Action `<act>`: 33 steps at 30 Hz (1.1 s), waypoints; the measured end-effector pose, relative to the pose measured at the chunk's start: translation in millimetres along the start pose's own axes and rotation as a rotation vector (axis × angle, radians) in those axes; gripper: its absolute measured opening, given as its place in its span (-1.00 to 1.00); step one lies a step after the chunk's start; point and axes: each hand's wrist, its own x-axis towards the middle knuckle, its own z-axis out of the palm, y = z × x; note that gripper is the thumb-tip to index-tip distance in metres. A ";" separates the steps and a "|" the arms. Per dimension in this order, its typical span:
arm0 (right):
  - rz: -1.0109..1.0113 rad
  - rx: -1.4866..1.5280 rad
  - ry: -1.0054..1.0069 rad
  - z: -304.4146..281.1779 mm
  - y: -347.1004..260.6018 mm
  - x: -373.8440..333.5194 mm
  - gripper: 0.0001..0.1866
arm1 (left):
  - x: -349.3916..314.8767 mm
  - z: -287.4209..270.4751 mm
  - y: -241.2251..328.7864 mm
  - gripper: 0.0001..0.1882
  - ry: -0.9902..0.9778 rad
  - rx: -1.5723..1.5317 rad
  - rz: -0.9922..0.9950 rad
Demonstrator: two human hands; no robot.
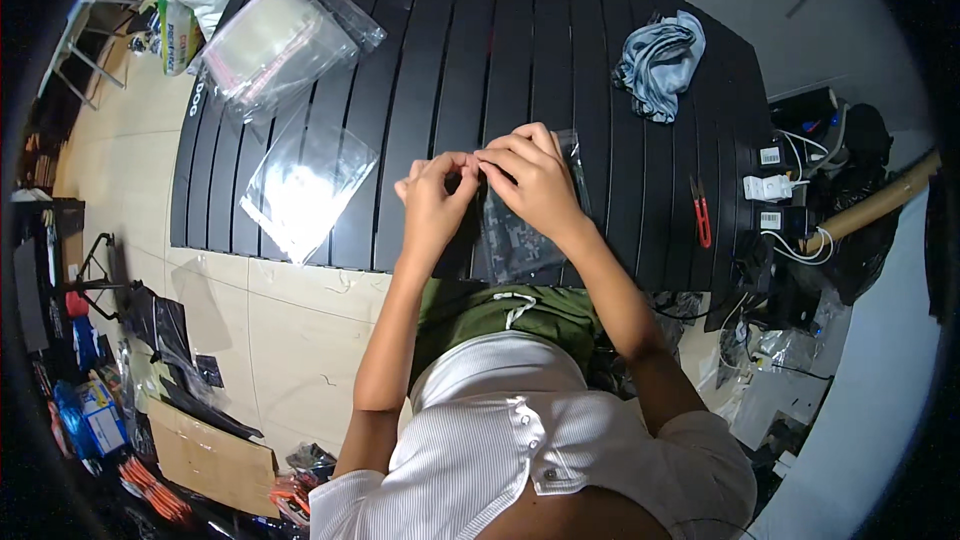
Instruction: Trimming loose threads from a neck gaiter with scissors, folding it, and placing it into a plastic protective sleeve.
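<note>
Above the black slatted table, my left hand and my right hand meet fingertip to fingertip. Both are closed in a pinch, but whatever sits between the fingertips is too small to make out. Partly under my right hand lies a clear plastic bag with dark, patterned contents, close to the table's near edge. My right hand and forearm hide some of it. To the left of my left hand a shiny clear plastic bag lies flat.
A stack of clear plastic bags lies at the table's far left. Crumpled blue-grey cloth sits at the far right, and red-handled thread snips lie near the right edge. Beyond that edge are white chargers and cables. Cardboard stands on the floor at left.
</note>
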 end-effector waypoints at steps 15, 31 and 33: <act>-0.103 -0.058 -0.015 -7.9 4.0 5.2 -0.86 | 0.7 -1.2 -3.2 -0.88 -0.009 -0.185 0.018; -0.112 -0.078 -0.045 -11.8 4.0 9.7 -0.88 | -3.7 -2.7 1.0 -0.89 0.063 -0.073 0.109; -0.084 -0.035 -0.040 -13.1 5.5 7.6 -0.87 | -1.6 -1.8 -1.0 -0.90 0.094 -0.088 0.102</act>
